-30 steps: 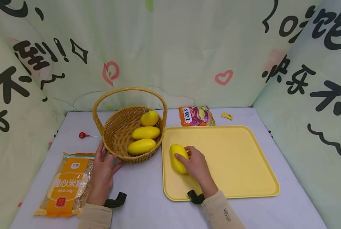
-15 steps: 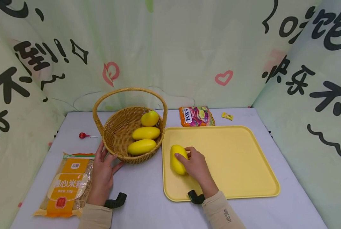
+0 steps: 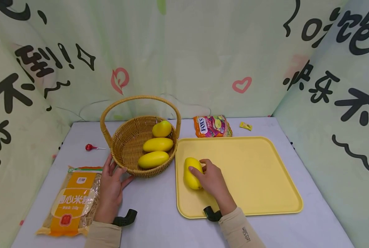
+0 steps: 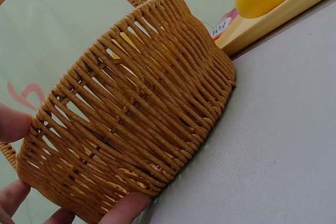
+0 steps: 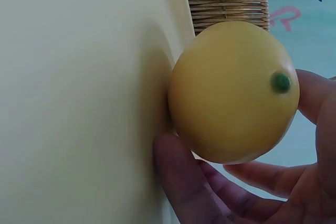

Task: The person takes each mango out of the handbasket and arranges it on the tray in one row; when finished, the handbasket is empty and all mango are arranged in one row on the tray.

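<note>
At the tray's left side, my right hand (image 3: 211, 177) holds a yellow mango (image 3: 192, 173) between thumb and fingers. In the right wrist view, the mango (image 5: 231, 93) shows a green nub on its end, and fingertips touch its side. It is low over the yellow tray (image 3: 249, 172); whether it touches the tray, I cannot tell. My left hand (image 3: 110, 193) rests with spread fingers against the left front of a wicker basket (image 3: 126, 144). In the left wrist view, fingertips touch the basket's woven wall (image 4: 126, 108). Inside the basket lie three yellow mangoes (image 3: 157, 144).
A large orange snack bag (image 3: 71, 199) lies beside my left forearm. Behind it is a red lollipop (image 3: 89, 146). At the back are a purple FOX'S candy bag (image 3: 212, 126) and a small yellow wrapped candy (image 3: 245, 125). The basket's tall handle (image 3: 141, 96) arches up near the curtain.
Almost nothing differs. Both hands, the basket and the held mango keep their places; the whole view has shifted very slightly.
</note>
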`<state>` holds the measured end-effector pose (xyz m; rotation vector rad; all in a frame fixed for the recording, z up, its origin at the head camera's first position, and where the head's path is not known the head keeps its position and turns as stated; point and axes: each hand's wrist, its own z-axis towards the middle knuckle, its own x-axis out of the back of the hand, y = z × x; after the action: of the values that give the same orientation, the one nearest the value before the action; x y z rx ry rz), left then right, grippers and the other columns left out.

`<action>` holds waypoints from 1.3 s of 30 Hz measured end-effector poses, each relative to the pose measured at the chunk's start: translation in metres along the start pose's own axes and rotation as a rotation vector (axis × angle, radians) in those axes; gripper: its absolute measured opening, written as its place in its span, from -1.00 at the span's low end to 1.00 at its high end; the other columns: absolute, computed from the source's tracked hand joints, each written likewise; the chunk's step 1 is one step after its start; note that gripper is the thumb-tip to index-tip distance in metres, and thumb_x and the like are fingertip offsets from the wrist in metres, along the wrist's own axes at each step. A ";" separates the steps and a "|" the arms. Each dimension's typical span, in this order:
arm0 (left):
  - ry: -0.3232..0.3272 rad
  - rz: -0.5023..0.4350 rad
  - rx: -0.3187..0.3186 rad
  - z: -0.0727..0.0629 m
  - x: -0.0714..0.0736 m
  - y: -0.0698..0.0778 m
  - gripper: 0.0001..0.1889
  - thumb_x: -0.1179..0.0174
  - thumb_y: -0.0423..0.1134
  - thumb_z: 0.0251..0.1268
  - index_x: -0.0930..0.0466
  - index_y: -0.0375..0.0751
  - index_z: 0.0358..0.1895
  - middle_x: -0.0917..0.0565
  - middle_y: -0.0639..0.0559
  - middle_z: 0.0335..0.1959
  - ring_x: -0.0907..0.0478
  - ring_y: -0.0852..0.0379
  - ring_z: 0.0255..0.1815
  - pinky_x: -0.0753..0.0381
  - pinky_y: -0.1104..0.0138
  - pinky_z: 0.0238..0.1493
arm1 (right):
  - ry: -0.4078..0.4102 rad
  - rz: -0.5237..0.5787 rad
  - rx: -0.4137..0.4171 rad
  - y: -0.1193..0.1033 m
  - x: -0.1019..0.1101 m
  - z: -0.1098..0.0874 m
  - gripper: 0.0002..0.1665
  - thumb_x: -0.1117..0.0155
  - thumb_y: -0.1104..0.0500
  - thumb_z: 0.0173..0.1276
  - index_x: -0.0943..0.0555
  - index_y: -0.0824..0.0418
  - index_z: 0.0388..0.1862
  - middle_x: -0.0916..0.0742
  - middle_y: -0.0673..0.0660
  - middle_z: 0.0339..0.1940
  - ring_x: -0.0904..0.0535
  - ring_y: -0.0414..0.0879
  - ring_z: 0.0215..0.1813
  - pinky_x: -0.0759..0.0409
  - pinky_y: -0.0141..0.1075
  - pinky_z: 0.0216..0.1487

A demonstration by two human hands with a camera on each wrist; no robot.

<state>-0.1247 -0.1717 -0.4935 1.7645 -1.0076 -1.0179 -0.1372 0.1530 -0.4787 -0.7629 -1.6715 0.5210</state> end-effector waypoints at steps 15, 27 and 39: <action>-0.004 0.012 -0.008 -0.001 0.000 0.001 -0.16 -0.01 -0.37 0.58 0.05 0.46 0.72 -0.12 0.07 0.72 -0.40 -0.02 0.49 -0.80 0.12 0.09 | 0.004 -0.012 0.001 -0.005 0.010 -0.006 -0.16 -0.32 -0.30 0.46 -0.47 0.20 0.49 -0.74 0.29 0.17 -0.65 0.12 0.07 -0.75 -0.02 0.09; -0.010 0.018 -0.014 -0.002 -0.001 0.001 -0.16 -0.01 -0.37 0.58 0.06 0.46 0.72 -0.10 0.06 0.73 -0.39 -0.02 0.50 -0.78 0.07 0.13 | 0.002 0.059 -0.012 -0.004 0.025 -0.013 -0.16 -0.34 -0.28 0.46 -0.44 0.18 0.51 -0.70 0.31 0.23 -0.70 -0.02 -0.20 -0.78 -0.21 -0.15; -0.011 0.018 -0.020 -0.001 -0.001 0.000 -0.15 -0.01 -0.38 0.58 0.05 0.48 0.71 -0.09 0.07 0.74 -0.39 -0.03 0.51 -0.80 0.11 0.10 | 0.077 0.020 0.065 -0.005 0.045 -0.026 -0.34 -0.35 -0.20 0.48 -0.62 0.20 0.35 -0.77 0.23 0.14 -0.70 0.08 0.02 -0.77 -0.13 -0.03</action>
<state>-0.1236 -0.1704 -0.4932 1.7322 -1.0145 -1.0243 -0.1184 0.1806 -0.4387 -0.7433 -1.5695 0.5506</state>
